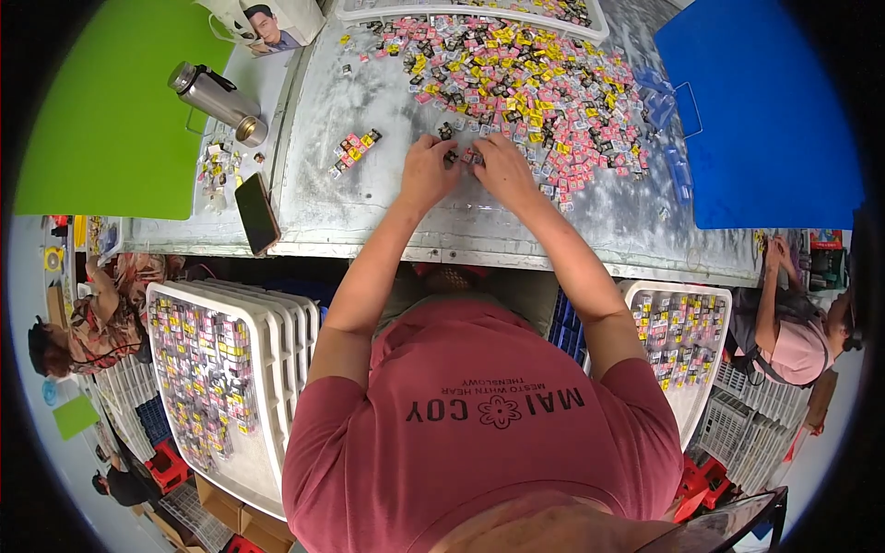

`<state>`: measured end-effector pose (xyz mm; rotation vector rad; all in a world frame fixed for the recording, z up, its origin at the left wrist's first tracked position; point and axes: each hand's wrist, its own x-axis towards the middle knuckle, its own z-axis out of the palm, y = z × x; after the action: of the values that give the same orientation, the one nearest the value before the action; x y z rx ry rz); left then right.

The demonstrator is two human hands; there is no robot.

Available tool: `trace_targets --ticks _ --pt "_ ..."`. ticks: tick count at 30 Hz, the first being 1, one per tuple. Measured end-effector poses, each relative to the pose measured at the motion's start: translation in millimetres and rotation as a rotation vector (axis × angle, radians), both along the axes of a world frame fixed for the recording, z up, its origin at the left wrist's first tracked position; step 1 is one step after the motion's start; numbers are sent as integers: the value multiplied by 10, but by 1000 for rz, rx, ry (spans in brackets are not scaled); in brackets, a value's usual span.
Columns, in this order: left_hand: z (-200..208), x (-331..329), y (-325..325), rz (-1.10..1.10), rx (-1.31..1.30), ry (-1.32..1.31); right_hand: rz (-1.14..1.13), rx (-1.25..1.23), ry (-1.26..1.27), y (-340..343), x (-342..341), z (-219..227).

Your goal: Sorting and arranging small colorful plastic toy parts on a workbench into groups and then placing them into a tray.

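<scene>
My left hand (pixel 430 173) and my right hand (pixel 505 171) are close together over the grey metal tabletop (pixel 369 210), both with curled fingers. A small black block-like piece (pixel 451 158) is at the left fingertips. Between the hands, a small pink-and-dark piece (pixel 469 156) touches my right fingertips. Another dark piece (pixel 446 132) lies just beyond the left fingers. A wide heap of small square pieces (pixel 544 92) in pink, yellow, black and white spreads beyond and right of my hands. To the left sits a short joined row of such pieces (pixel 355 151).
At left are a phone (pixel 256 214), a steel flask (pixel 218 99) and a bag (pixel 263 23). A white tray (pixel 470 11) stands at the back. Stacked trays of pieces (pixel 263 369) flank me, with another tray (pixel 682 336) at right. Green (pixel 111 111) and blue panels (pixel 765 111) bound the table; other people work on both sides.
</scene>
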<state>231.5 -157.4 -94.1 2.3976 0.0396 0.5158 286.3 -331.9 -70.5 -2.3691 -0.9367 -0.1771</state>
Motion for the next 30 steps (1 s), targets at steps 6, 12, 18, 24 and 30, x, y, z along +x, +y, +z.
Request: trace_targets --ticks 6,12,18,24,30 --pt "51 53 -36 -101 -41 14 119 -2 23 54 101 -81" --pt "232 -50 -36 -237 -133 38 174 44 71 -47 44 61" --pt "143 -252 -120 -250 -118 66 218 -41 190 -260 -58 21" --pt "64 -299 -76 -207 -59 56 183 16 315 -397 -16 162" --pt "24 -299 -96 -240 28 7 383 -101 269 -545 -13 162"
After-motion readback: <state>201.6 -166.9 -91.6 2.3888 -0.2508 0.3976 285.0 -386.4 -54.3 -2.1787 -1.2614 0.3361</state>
